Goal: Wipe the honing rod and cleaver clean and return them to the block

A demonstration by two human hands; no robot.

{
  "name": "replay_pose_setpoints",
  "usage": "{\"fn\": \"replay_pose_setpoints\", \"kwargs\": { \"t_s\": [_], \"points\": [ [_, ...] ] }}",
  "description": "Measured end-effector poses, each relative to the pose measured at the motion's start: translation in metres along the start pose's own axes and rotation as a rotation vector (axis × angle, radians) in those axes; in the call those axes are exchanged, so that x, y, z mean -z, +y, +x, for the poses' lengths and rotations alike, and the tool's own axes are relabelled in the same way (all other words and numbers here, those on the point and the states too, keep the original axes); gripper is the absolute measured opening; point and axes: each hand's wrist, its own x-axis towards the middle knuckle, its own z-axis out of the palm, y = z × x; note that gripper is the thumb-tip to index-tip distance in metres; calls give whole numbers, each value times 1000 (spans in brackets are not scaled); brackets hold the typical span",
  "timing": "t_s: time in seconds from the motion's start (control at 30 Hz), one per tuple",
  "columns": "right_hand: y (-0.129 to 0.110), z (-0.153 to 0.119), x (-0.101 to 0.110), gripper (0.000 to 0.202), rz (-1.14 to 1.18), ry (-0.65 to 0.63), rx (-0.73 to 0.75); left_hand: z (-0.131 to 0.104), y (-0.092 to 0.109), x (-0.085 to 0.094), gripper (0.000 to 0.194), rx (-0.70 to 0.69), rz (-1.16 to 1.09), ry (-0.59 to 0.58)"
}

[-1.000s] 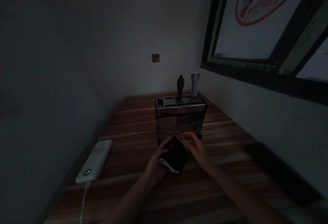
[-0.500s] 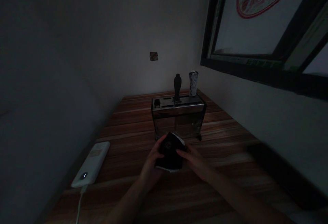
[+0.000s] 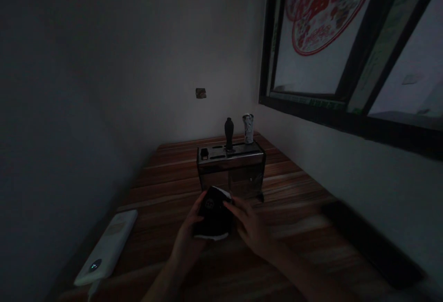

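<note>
Two sides secured: left hand (image 3: 188, 232) grips the black emblemed item (image 3: 215, 219), probably cloth; right hand (image 3: 252, 227) has moved fingers onto its face.

Black, roughly four-sided, fabric-like piece (image 3: 215, 222); pale trim (image 3: 222, 192) runs along upper right and bottom edges. Faint round emblem (image 3: 209, 204) near the upper left. Sits tilted, one corner toward the far edge of the brown striped wood-grain table (image 3: 155, 200), held between bare left hand (image 3: 191, 229) and bare right hand (image 3: 252, 224). Too dark to tell folds.
</note>
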Motion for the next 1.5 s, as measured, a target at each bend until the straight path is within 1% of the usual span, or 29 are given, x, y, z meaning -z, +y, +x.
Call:
{"fn": "replay_pose_setpoints", "kwargs": {
  "t_s": [0.1,0.17,0.23,0.33,0.4,0.5,0.57,0.6,0.67,0.73,0.77,0.83,0.9,0.93,0.97,1.03,1.07,1.1,1.17,1.23,1.27,1.33,1.4,1.5],
  "points": [
    [-5,3,5,75,-189,-5,107,-2,-5,1,59,50,21,-45],
    [-8,5,9,76,-263,-20,137,-1,-10,2,55,59,43,-82],
    [-11,6,13,75,-300,-79,167,0,-14,4,50,49,77,-114],
    [-13,6,18,69,-304,-211,234,7,-20,12,44,6,197,-120],
    [-15,6,22,66,-273,-281,266,13,-22,21,42,-32,357,-111],
    [-18,6,26,60,-188,-322,254,20,-21,34,39,-90,683,-89],
    [-20,6,28,59,-113,-303,214,19,-13,34,36,-104,912,-87],
    [-20,7,28,59,-71,-281,192,16,-6,31,34,-93,1051,-89],
    [-22,7,29,61,13,-242,154,5,13,14,32,-144,1328,-100],
    [-23,7,29,62,82,-229,123,-9,36,-13,30,-202,1589,-147],
    [-23,7,29,61,107,-225,104,-14,48,-28,28,-256,1705,-137],
    [-25,7,30,60,144,-214,65,-21,70,-61,25,-356,1744,-132],
    [-26,7,32,59,170,-224,45,-19,89,-95,26,-434,1753,-149],
    [-27,7,33,59,175,-240,42,-15,96,-112,26,-483,1757,-166],
    [-27,7,33,59,171,-263,39,-9,102,-129,26,-593,1786,-206],
    [-26,5,31,59,135,-307,17,7,111,-164,24,-834,1799,-309],
    [-25,4,29,58,105,-324,0,17,113,-179,24,-910,1830,-401],
    [-24,3,27,56,76,-340,-14,28,115,-194,25,-962,1891,-476],
    [-20,1,22,52,38,-384,-13,51,116,-217,26,-1018,2016,-572],
    [-16,-1,17,49,32,-428,14,74,114,-231,27,-1025,2137,-690],
    [-14,-1,15,48,35,-447,27,84,113,-236,29,-1012,2187,-760],
    [-10,-1,11,46,36,-469,41,101,109,-240,29,-1010,2228,-850],
    [-6,0,8,42,33,-471,48,113,104,-243,24,-1025,2239,-853],
    [-3,2,5,40,29,-474,62,128,95,-247,20,-980,2382,-765]
  ]
}}
